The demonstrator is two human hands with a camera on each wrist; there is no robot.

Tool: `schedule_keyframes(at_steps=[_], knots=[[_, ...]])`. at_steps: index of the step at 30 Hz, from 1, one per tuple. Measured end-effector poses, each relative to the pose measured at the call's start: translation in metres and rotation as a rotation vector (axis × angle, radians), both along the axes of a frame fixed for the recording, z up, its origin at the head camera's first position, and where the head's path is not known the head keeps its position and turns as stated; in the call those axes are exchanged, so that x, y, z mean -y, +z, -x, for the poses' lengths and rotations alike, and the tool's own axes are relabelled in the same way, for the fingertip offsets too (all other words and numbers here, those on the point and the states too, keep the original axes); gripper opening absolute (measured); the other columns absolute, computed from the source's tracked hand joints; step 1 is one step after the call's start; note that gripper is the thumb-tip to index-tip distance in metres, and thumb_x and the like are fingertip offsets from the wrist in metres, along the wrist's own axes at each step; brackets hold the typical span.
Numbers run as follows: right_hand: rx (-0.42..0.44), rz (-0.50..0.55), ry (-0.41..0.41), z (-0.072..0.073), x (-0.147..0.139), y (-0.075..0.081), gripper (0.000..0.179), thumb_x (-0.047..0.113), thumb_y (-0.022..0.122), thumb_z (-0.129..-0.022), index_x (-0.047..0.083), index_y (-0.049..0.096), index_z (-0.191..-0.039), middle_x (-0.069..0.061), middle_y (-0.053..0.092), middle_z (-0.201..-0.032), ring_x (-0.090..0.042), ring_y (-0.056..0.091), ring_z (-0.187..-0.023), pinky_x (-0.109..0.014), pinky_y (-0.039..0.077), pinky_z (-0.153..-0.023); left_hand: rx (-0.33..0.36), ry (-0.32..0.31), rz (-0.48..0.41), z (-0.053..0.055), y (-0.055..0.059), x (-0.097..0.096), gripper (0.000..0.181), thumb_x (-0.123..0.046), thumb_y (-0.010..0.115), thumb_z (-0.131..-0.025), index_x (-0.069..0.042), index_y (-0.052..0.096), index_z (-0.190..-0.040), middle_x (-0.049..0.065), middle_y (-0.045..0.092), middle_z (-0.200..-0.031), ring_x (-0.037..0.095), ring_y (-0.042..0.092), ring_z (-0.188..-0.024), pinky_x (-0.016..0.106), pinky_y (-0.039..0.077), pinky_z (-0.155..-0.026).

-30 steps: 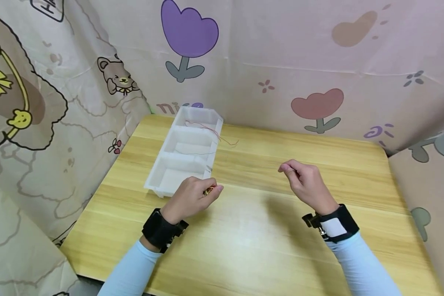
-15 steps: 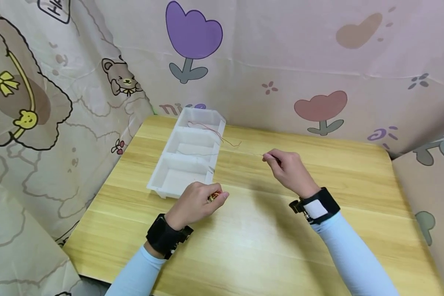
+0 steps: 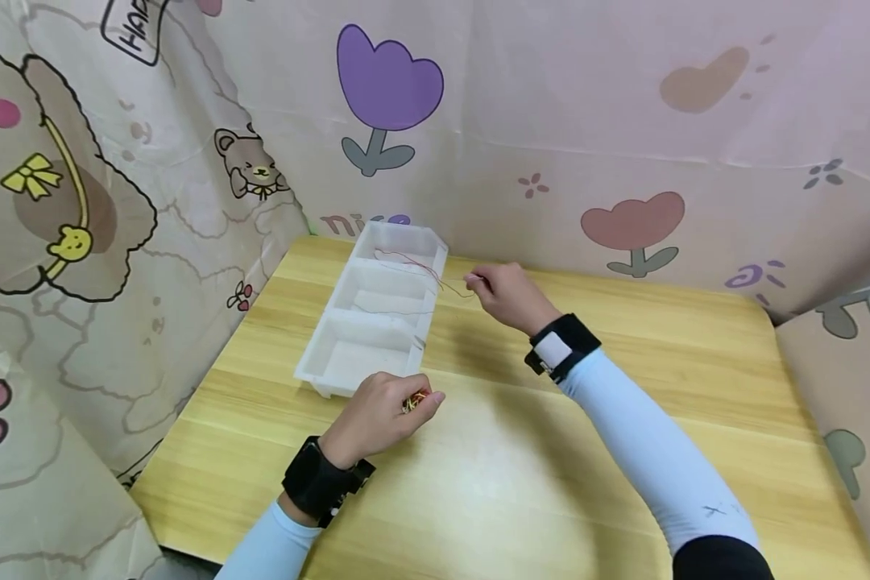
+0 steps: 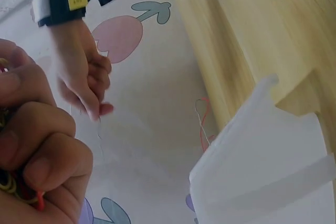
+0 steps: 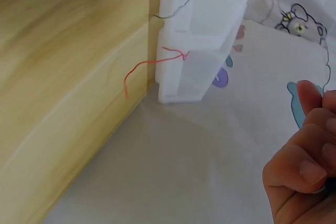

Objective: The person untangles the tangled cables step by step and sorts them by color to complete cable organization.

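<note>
My left hand (image 3: pixel 379 420) grips a small bundle of thin coloured wires (image 3: pixel 415 400), with red and yellow showing, just off the tray's near right corner. Fingers curl round the bundle in the left wrist view, hiding most of it. Past the tray's right side, near its back end, my right hand (image 3: pixel 511 296) pinches a thin dark wire (image 5: pixel 328 69) between thumb and forefinger. The white three-compartment tray (image 3: pixel 310 348) holds a red wire (image 5: pixel 142 63) in its far compartment, one end hanging over the right rim. Another thin dark wire (image 3: pixel 399 312) crosses the middle compartment.
A wooden table (image 3: pixel 623 483) carries the tray at its left back. Printed cloth (image 3: pixel 507 105) hangs right behind the table's back edge and along its left side.
My right hand has moved left and farther back, close to the hanging end of the red wire. My left hand stays nearly in place, still gripping the wires. The tray has not moved.
</note>
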State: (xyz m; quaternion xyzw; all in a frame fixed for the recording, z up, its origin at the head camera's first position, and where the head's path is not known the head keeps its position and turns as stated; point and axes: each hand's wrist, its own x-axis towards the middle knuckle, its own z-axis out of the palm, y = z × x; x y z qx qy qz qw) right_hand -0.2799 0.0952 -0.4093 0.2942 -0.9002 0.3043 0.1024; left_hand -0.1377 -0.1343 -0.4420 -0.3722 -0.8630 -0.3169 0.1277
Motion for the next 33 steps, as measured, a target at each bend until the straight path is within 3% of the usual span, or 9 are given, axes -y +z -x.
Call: schedule_keyframes(at_steps=[4,11,19,23,29,33], knots=[[0.004,-0.097,0.018,0.013,0.022,-0.003,0.023,0.021,0.051,-0.096,0.007,0.066,-0.088,-0.001,0.060,-0.072,-0.012,0.050,-0.057,-0.033,0.047,-0.059,0.015,0.012,-0.007,-0.002,-0.001,0.004,0.031,-0.036,0.048,-0.096,-0.025,0.048,-0.066,-0.014,0.034,-0.051,-0.001,0.027,-0.043,0.020,0.023,-0.040],[-0.002,-0.302,0.000,0.028,0.056,-0.016,0.029,0.027,0.048,-0.097,0.010,0.058,-0.075,-0.002,0.046,-0.060,-0.017,0.046,-0.056,-0.032,0.038,-0.055,0.009,0.010,-0.034,-0.005,-0.003,0.004,0.030,-0.035,0.049,-0.096,-0.025,0.051,-0.068,-0.015,0.039,-0.052,-0.002,0.030,-0.044,0.019,0.027,-0.040],[0.008,-0.399,-0.070,0.032,0.083,-0.029,0.025,0.026,0.052,-0.095,0.010,0.067,-0.083,-0.003,0.054,-0.061,-0.018,0.050,-0.057,-0.033,0.043,-0.051,-0.001,0.016,-0.072,-0.008,-0.006,-0.004,0.027,-0.035,0.050,-0.095,-0.025,0.055,-0.071,-0.017,0.046,-0.056,-0.004,0.036,-0.047,0.017,0.032,-0.043],[0.056,-0.384,-0.071,0.032,0.092,-0.033,0.025,0.028,0.054,-0.093,0.008,0.069,-0.091,-0.005,0.063,-0.072,-0.018,0.054,-0.062,-0.034,0.048,-0.055,-0.008,0.005,-0.091,-0.009,-0.007,-0.011,0.027,-0.034,0.050,-0.095,-0.024,0.055,-0.071,-0.016,0.046,-0.057,-0.004,0.038,-0.049,0.017,0.034,-0.044],[0.145,-0.342,-0.045,0.029,0.090,-0.032,0.044,0.041,0.059,-0.088,0.007,0.060,-0.117,-0.009,0.064,-0.108,-0.020,0.056,-0.087,-0.038,0.049,-0.081,0.001,-0.010,-0.106,-0.007,-0.006,-0.016,0.029,-0.034,0.049,-0.095,-0.023,0.054,-0.070,-0.015,0.042,-0.054,-0.004,0.038,-0.049,0.017,0.034,-0.045],[0.154,-0.207,0.002,0.021,0.084,-0.019,0.044,0.039,0.058,-0.089,0.006,0.059,-0.119,-0.010,0.063,-0.108,-0.020,0.055,-0.092,-0.039,0.048,-0.083,0.009,0.005,-0.115,-0.005,-0.006,-0.014,0.026,-0.035,0.050,-0.095,-0.023,0.058,-0.073,-0.017,0.051,-0.059,-0.006,0.042,-0.051,0.017,0.038,-0.048]])
